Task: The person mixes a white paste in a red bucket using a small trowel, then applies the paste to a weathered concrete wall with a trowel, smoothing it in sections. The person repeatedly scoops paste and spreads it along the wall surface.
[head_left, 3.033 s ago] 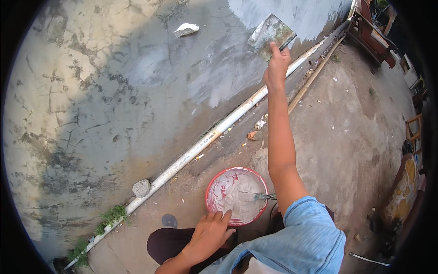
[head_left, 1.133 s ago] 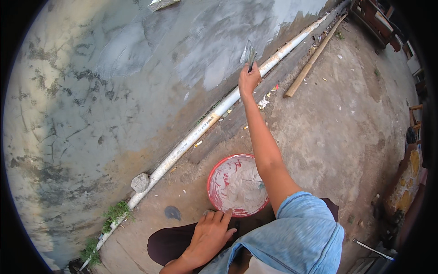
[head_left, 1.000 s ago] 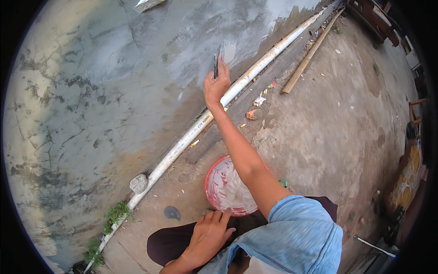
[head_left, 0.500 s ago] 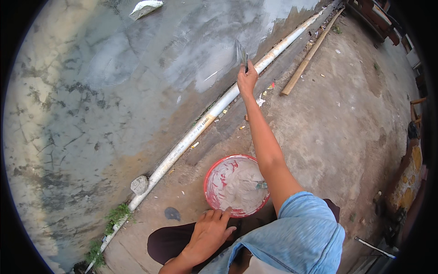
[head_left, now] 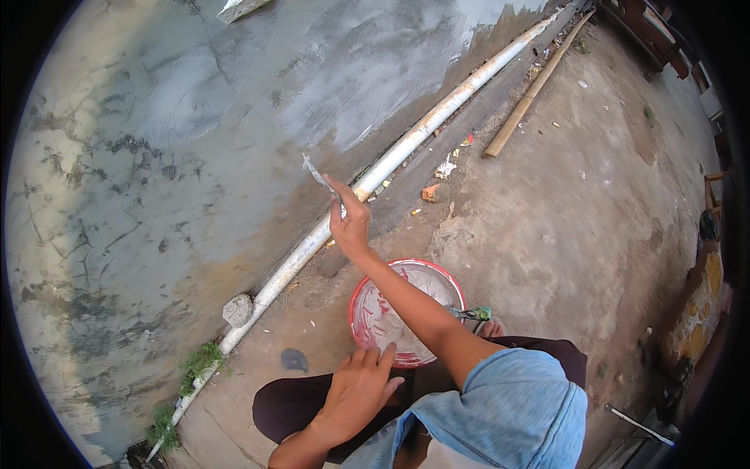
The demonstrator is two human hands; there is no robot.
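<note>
My right hand (head_left: 351, 227) is closed around a putty knife (head_left: 314, 170), its pale smeared blade pointing up and left beside the grey wall (head_left: 195, 203). Beneath my right forearm stands a red-rimmed bucket (head_left: 354, 328) holding greyish-white putty (head_left: 426, 285). The green handle of a second tool (head_left: 476, 313) sticks out over the bucket's right rim; my arm hides part of it. My left hand (head_left: 358, 393) lies palm down over my left knee, fingers loosely spread and empty. Its fingertips overlap the near rim; whether they touch it I cannot tell.
A white pipe (head_left: 414, 139) runs diagonally along the wall's foot, with a stone chunk (head_left: 237, 310) against it and green weeds (head_left: 201, 363) lower down. A wooden pole (head_left: 539, 84) lies on the concrete ground (head_left: 562, 211). An orange fragment (head_left: 430, 192) and litter lie near the pipe.
My right hand has come down and left along the pipe with the putty knife, its forearm now crossing over the bucket. The second tool's handle now shows. My left hand has barely moved.
</note>
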